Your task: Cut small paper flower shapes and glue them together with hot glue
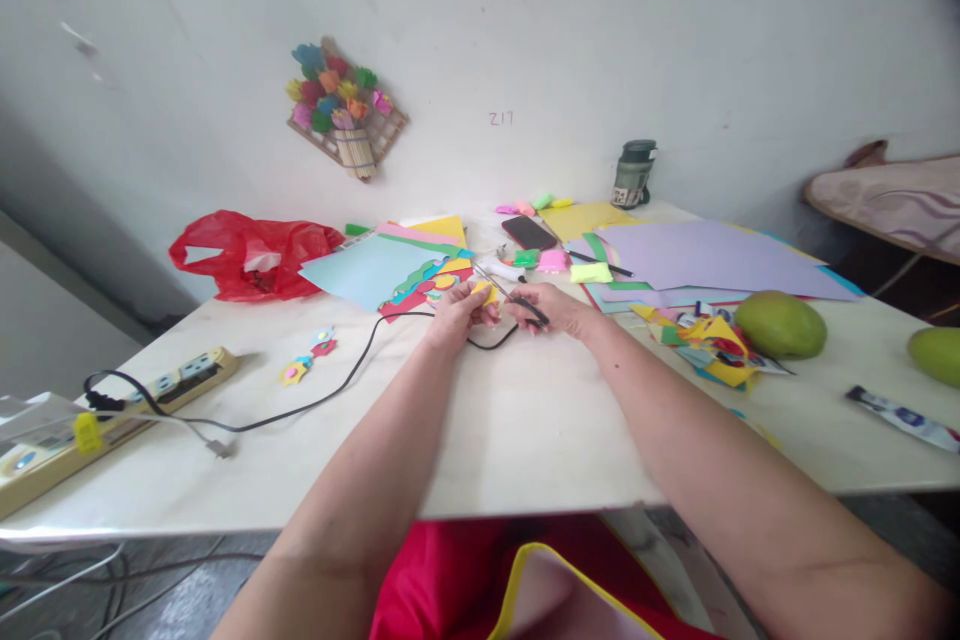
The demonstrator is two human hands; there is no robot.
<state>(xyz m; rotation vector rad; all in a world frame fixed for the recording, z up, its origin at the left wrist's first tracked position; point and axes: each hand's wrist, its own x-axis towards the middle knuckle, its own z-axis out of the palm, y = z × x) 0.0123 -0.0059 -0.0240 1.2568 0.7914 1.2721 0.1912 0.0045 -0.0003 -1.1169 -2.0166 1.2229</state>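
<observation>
Near the middle of the table, my left hand (459, 313) pinches a small piece of yellow paper (487, 293). Close on its right, my right hand (546, 308) is closed on black-handled scissors (535, 313), whose blades point up and left at the yellow paper. Whether the blades touch the paper is too small to tell. Just behind my hands lie a white glue gun (501, 269) and colored paper cuttings (412, 293). Small paper flowers (294, 373) in yellow, blue and red rest on the table at the left.
A black cord (341, 388) runs from the power strip (202, 370) toward my hands. Behind are a red bag (255, 260), a phone (529, 232), colored sheets (690, 255) and a bottle (634, 174). Paper scraps (712, 345), green fruit (780, 325) and a tube (904, 417) lie right.
</observation>
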